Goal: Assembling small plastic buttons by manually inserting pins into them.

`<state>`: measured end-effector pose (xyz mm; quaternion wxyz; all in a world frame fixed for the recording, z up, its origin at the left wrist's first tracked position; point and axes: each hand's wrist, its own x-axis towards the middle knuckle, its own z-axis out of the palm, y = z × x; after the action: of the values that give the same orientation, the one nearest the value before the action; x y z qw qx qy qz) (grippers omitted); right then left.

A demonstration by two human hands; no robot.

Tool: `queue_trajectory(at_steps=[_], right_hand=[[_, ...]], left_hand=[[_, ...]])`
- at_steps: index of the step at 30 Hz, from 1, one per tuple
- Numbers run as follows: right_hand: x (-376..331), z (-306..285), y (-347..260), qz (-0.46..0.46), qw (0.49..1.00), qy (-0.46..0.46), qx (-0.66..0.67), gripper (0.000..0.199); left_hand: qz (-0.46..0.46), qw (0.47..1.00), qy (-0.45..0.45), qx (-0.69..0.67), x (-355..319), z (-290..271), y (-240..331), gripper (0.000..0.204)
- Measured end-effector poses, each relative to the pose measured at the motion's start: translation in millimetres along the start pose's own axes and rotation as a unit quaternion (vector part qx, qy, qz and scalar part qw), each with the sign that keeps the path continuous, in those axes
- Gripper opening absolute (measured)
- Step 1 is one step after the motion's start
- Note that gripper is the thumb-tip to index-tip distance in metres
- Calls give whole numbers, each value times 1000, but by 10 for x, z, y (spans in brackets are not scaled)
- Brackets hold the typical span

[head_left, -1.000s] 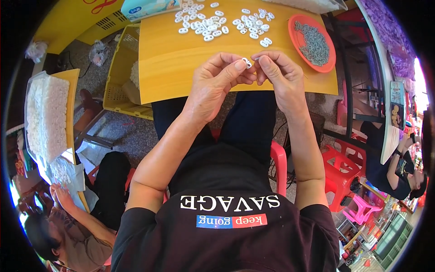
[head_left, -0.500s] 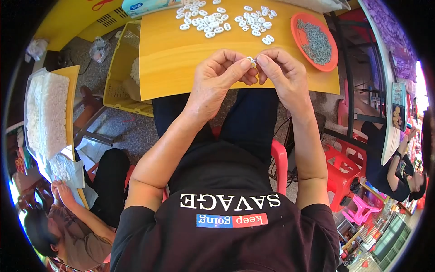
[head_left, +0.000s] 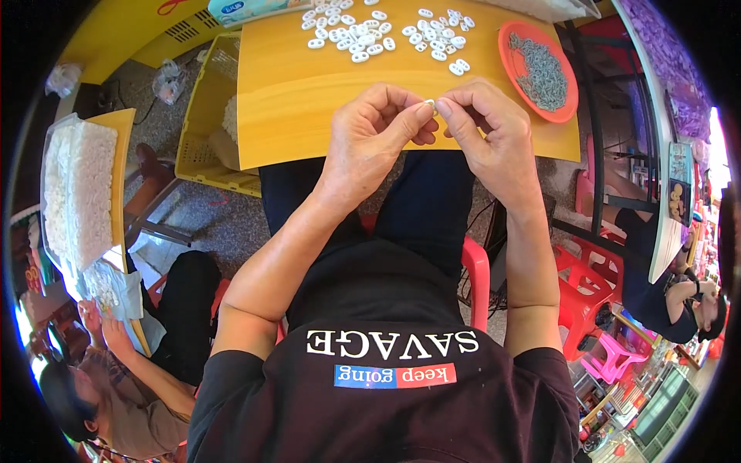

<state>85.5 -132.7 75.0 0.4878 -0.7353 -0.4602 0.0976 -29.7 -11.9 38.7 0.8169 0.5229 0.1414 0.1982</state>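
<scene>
Over the near part of the yellow table (head_left: 309, 116), my two hands meet at the fingertips. My left hand (head_left: 376, 127) pinches a small white plastic piece (head_left: 430, 103), mostly covered by the fingers. Thumb and forefinger of my right hand (head_left: 486, 127) are closed at its right side; what they hold, if anything, is too small to make out. Beyond my hands lie a larger pile of white oval pieces with holes (head_left: 355, 35) and a smaller pile (head_left: 440, 35) to its right. A red plate (head_left: 567, 108) holds many small grey metal parts (head_left: 542, 77).
A yellow plastic crate (head_left: 185, 154) stands left of the table. At the far left a co-worker (head_left: 131, 386) handles white pieces beside a clear bin (head_left: 81, 193). Red stools (head_left: 579, 285) and another person (head_left: 675, 301) are on the right. A blue pack (head_left: 251, 9) lies at the table's back.
My right hand has shifted slightly right, while my left hand has barely moved. The co-worker's hands on the left have moved apart, and the person on the right has moved an arm.
</scene>
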Motion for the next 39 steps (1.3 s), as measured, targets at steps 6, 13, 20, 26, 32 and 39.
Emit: queue_trajectory(at_steps=[6,13,20,26,32,39], right_hand=[[-48,169,187,35,999,14,5,10],[-6,207,313,143,985,-24,93,15],[36,125,303,14,1000,-20,9,11],[-35,191,312,82,996,-9,37,10],[-108,303,299,131,986,31,97,10],[-100,375,481,121,989,61,57,11]], left_hand=[[-19,1000,0,21,104,-112,-193,15],[-64,998,2,-12,165,-275,-293,15],[-70,997,-16,5,149,-252,-188,15],[-61,998,-17,29,100,-228,-167,14],[-56,997,1,46,89,-171,-183,12],[-56,995,16,77,194,-141,-345,12]])
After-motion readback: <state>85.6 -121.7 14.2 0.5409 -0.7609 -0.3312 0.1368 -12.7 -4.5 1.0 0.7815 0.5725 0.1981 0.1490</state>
